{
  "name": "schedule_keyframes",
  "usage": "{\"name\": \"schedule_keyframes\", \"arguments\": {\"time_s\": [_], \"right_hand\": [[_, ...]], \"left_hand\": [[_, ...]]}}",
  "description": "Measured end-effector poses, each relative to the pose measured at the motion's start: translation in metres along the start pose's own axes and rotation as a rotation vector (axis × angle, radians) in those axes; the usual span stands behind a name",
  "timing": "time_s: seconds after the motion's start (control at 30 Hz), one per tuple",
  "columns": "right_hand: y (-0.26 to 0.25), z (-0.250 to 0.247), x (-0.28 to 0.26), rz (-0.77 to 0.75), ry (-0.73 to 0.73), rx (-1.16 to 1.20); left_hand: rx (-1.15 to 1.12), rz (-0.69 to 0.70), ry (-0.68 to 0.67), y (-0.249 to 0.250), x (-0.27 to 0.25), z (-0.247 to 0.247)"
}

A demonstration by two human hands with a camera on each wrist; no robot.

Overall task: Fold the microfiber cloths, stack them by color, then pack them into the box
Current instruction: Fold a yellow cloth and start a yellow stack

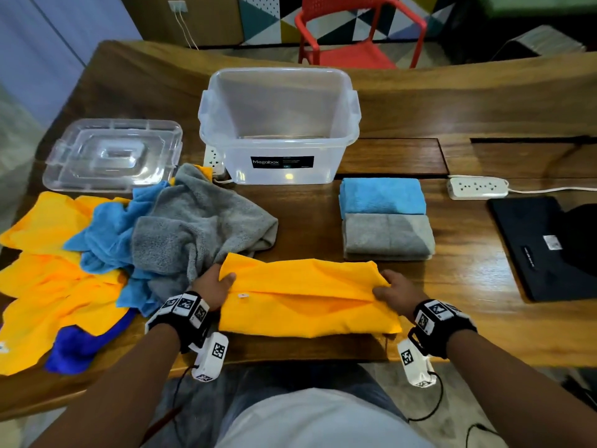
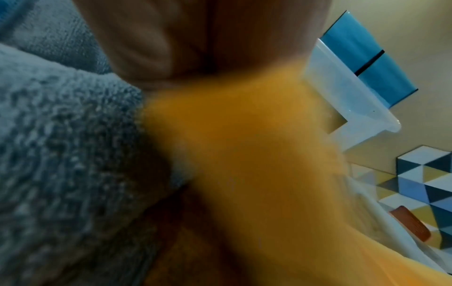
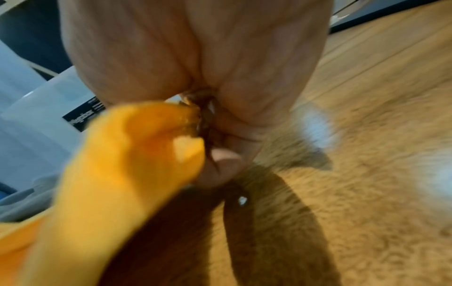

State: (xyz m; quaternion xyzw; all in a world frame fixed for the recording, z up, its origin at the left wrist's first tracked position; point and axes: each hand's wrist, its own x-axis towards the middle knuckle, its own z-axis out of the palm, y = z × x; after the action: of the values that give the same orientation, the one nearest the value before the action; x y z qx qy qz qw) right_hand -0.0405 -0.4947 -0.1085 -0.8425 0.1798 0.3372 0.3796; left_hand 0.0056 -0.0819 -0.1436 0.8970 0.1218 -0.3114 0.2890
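A yellow cloth [image 1: 307, 295] lies half-folded on the wooden table [image 1: 468, 286] in front of me. My left hand [image 1: 214, 286] pinches its left upper edge, thumb on top. My right hand [image 1: 392, 291] pinches the right upper edge [image 3: 156, 123]. The yellow cloth [image 2: 244, 154] fills the left wrist view beside a grey cloth [image 2: 61, 154]. A folded blue cloth [image 1: 382, 198] and a folded grey cloth [image 1: 387, 237] lie side by side at the right. The clear plastic box [image 1: 279, 124] stands open behind, holding nothing.
A heap of unfolded yellow, blue and grey cloths [image 1: 113, 247] covers the left of the table. The clear lid [image 1: 113, 153] lies at the back left. A white power strip [image 1: 476, 188] and a black laptop [image 1: 542, 247] sit at the right. A red chair [image 1: 355, 33] stands beyond the table.
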Motion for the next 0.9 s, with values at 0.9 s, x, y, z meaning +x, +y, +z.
{"name": "schedule_keyframes", "arguments": {"time_s": [0.9], "right_hand": [[0.064,-0.035,0.029,0.027,0.157,0.039]], "left_hand": [[0.027,0.022,-0.006,0.006,0.002,0.050]]}}
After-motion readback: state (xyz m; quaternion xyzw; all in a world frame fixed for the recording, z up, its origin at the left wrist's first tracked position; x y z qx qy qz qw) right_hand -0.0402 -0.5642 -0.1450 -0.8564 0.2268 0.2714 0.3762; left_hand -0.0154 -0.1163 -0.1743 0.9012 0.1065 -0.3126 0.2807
